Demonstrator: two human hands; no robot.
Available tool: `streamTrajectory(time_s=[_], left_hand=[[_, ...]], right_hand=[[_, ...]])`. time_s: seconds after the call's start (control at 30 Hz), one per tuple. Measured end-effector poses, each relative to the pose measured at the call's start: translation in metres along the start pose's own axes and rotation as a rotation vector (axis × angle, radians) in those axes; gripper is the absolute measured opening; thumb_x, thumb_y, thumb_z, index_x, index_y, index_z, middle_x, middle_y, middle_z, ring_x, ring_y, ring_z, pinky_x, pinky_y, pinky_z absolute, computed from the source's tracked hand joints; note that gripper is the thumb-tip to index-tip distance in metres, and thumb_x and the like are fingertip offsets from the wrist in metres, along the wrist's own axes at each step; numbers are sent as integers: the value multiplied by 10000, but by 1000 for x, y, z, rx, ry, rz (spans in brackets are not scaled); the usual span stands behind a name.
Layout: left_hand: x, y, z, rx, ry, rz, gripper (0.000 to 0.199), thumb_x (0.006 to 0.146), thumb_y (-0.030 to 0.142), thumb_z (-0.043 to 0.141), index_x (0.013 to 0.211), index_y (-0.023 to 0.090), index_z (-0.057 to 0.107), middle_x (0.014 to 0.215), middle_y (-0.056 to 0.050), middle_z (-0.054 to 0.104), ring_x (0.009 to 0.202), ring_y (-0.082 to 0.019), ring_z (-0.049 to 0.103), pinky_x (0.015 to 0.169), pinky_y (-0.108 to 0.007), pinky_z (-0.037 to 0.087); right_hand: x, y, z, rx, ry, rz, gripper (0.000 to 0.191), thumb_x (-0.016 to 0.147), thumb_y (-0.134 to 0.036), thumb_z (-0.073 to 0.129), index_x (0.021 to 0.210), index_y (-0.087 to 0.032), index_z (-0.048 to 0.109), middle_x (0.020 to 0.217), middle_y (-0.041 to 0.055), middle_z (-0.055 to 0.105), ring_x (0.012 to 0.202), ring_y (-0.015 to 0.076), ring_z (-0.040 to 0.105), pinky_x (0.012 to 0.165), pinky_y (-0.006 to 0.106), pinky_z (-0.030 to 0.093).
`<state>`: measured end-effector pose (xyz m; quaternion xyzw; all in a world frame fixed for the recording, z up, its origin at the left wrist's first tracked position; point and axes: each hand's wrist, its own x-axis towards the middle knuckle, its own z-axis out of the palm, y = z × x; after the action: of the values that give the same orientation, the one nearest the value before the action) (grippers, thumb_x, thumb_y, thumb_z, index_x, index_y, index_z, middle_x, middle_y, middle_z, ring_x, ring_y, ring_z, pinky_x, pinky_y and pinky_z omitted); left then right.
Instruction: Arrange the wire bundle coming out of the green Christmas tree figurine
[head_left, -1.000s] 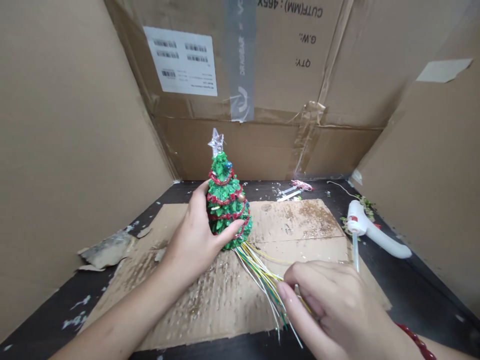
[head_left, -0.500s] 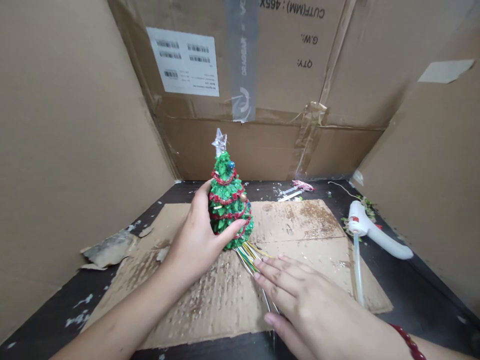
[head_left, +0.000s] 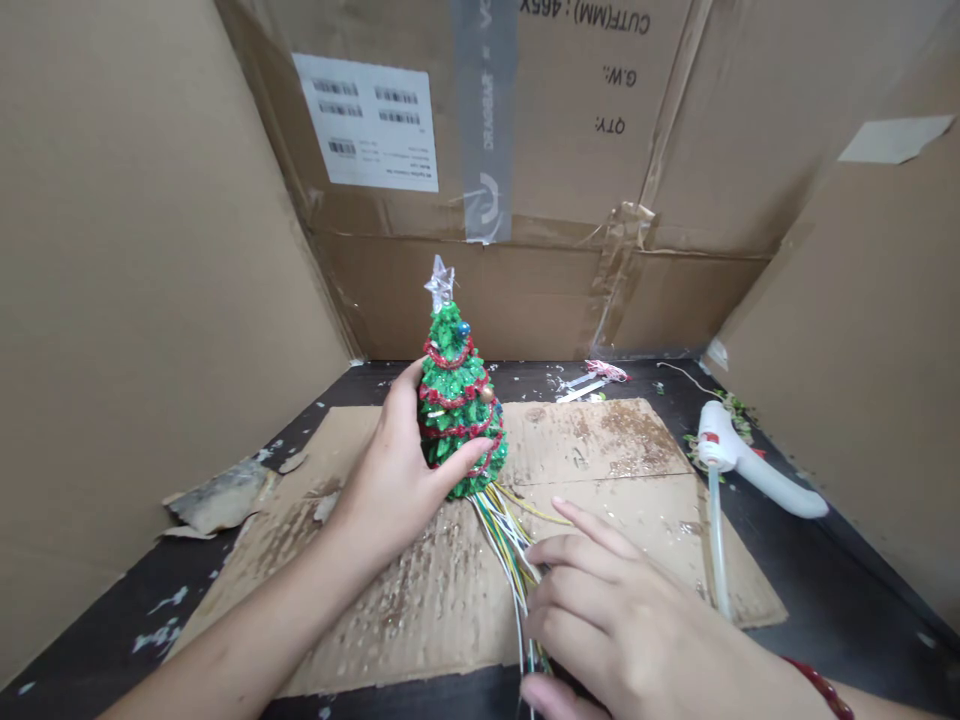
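A small green Christmas tree (head_left: 457, 410) with red garlands, coloured balls and a clear star (head_left: 441, 283) on top stands upright on the cardboard sheet. My left hand (head_left: 405, 440) is closed around its left side, thumb across the front near the base. From under the tree a bundle of white, green and yellow wires (head_left: 502, 535) runs toward me. Over the lower part of these wires is my right hand (head_left: 600, 610), its fingers apart and slightly bent, the index finger stretched out near a yellow wire. The hand partly hides the wires' lower run.
A white glue gun (head_left: 757, 480) with a long glue stick lies on the right of the cardboard sheet (head_left: 405, 600). Torn cardboard (head_left: 217, 497) is at left. Behind lie red-and-white scraps (head_left: 604, 372). Cardboard walls (head_left: 555, 300) enclose the dark table (head_left: 847, 570).
My right hand has drawn back a little toward me and its fingers have spread and bent. More of the wires now shows, fanned downward. My left hand and the tree have stayed put.
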<state>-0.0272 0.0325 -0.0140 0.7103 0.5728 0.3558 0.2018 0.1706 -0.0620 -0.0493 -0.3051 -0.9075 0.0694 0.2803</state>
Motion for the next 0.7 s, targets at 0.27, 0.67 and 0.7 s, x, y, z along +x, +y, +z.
streamTrajectory(time_s=[0.27,0.67,0.7], left_hand=[[1,0,1,4,4,12,825,721,466,667,1395,237,251,1335,-82,498,1227,-221,528,1129,-435,417],[0,1,1,13,16,16,813,721,461,668,1390,235,265,1350,-87,489,1239,-223,523,1121,-434,426],[0,2,0,20,25,21,811,719,462,671,1388,235,273,1343,-87,494,1228,-222,531,1116,-432,432]], right_hand=[[1,-2,0,149,81,-1,265,961,-225,440,839,-129,655,760,39,636,782,143,599,996,293,413],[8,4,-17,166,53,390,204,943,-181,431,808,-155,582,764,23,565,709,143,508,669,294,397],[8,6,-17,180,67,409,188,946,-180,432,834,-161,581,791,22,562,729,143,505,679,295,393]])
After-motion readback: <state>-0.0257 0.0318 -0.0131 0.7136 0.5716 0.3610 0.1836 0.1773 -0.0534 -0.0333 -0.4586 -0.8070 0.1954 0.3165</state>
